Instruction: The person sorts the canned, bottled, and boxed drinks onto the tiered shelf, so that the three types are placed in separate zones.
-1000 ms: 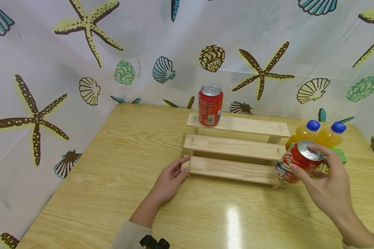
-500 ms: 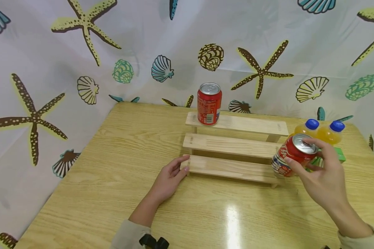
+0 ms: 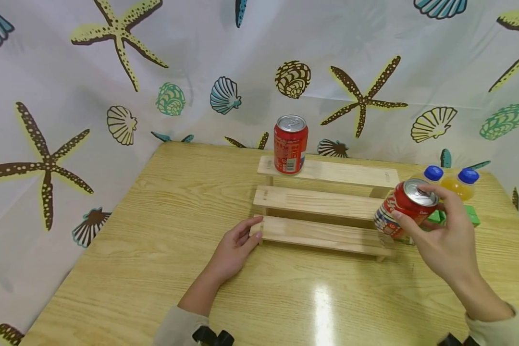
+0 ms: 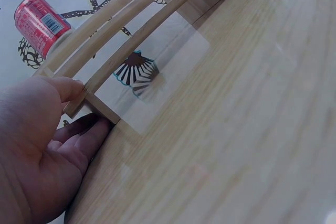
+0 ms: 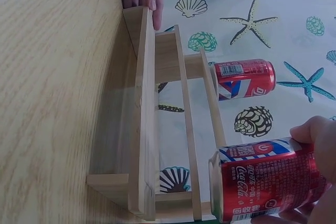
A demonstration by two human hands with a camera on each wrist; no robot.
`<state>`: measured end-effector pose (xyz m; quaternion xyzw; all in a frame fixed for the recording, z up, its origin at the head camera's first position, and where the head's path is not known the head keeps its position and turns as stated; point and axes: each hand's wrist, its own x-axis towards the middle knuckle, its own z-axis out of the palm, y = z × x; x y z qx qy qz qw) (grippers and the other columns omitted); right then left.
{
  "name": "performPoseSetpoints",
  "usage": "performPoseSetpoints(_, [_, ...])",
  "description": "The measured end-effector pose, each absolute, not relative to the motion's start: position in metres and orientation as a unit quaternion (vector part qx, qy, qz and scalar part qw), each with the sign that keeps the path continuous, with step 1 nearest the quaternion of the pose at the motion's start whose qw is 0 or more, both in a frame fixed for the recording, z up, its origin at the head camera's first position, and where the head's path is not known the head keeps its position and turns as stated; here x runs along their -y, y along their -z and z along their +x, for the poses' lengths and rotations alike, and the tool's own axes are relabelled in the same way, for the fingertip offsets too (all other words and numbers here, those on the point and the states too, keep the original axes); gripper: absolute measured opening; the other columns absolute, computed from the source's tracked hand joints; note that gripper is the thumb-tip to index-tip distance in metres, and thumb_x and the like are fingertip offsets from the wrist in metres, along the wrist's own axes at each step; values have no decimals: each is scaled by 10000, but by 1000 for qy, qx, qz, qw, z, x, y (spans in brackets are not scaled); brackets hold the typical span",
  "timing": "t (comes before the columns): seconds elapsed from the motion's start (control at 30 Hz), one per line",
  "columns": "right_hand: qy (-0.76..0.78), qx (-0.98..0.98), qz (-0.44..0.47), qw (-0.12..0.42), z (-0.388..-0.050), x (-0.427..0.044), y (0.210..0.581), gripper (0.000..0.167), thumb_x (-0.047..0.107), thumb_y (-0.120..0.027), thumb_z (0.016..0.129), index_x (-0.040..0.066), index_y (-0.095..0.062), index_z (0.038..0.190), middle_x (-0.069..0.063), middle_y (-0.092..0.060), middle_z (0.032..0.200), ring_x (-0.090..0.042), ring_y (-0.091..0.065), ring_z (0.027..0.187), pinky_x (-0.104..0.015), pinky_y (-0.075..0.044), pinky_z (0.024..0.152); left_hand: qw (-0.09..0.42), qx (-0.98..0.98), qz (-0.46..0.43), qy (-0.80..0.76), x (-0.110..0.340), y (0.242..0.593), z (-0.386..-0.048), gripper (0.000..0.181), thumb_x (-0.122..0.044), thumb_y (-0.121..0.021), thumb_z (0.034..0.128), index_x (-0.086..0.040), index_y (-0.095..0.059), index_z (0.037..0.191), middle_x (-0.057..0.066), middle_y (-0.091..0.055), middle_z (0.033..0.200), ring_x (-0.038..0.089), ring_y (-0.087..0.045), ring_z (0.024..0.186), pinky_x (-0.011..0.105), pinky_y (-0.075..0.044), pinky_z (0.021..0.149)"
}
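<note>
My right hand grips a red Coca-Cola can by its upper part, thumb on one side and fingers on the other. The can leans, held over the right end of a three-step wooden rack. At the rack's left end my left hand holds the lowest step; in the left wrist view, digits lie on the step and against its leg. Another red can stands upright on the left part of the top step.
Two orange drink bottles with blue caps stand right of the rack, partly behind the held can. Green packages sit in front of them, mostly hidden by my right hand. A shell-patterned cloth hangs behind the table.
My right hand has lifted the held can a little and brought it slightly left, away from me. The left hand keeps its hold on the rack.
</note>
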<state>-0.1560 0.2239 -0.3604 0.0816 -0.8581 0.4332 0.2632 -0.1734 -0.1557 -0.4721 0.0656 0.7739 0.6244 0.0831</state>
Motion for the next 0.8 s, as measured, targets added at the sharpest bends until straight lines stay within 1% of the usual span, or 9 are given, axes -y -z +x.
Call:
performPoseSetpoints(0.13, [-428, 862, 75, 260, -159, -222, 359, 637, -29, -805, 794, 22, -525, 1365, -48, -520, 1306, 9, -515, 977, -20, -496, 642, 83, -774, 65, -625, 156, 472, -174, 427, -274, -567, 1036, -224, -502, 1455, 43, -361, 1599, 233, -257, 1519, 379, -380, 1165])
performPoseSetpoints(0.2, [-428, 862, 76, 260, -160, -221, 357, 642, -30, -808, 791, 29, -528, 1366, -67, -518, 1313, 7, -511, 984, -17, -490, 641, 83, -773, 64, -626, 155, 472, -174, 427, -270, -567, 1036, -221, -503, 1455, 45, -363, 1598, 234, -258, 1519, 379, -384, 1162])
performPoseSetpoints(0.27, [-429, 862, 78, 260, -162, -220, 357, 641, -28, -810, 790, 32, -531, 1364, -73, -514, 1310, 5, -508, 992, -17, -488, 639, 84, -772, 64, -626, 155, 472, -174, 427, -270, -568, 1036, -220, -503, 1455, 46, -361, 1599, 237, -257, 1519, 381, -389, 1159])
performPoseSetpoints(0.47, [-427, 862, 79, 262, -167, -217, 355, 627, -6, -815, 795, 34, -539, 1357, -34, -510, 1274, 1, -507, 994, -19, -490, 627, 86, -771, 63, -627, 155, 473, -173, 427, -273, -568, 1036, -223, -503, 1455, 45, -355, 1602, 238, -256, 1519, 385, -396, 1156])
performPoseSetpoints(0.8, [-420, 866, 86, 256, -176, -217, 352, 650, 11, -816, 802, 52, -519, 1379, -134, -514, 1321, 9, -476, 1016, 9, -471, 655, 82, -773, 65, -626, 155, 473, -172, 424, -279, -568, 1036, -226, -506, 1452, 41, -360, 1599, 235, -250, 1521, 381, -397, 1155])
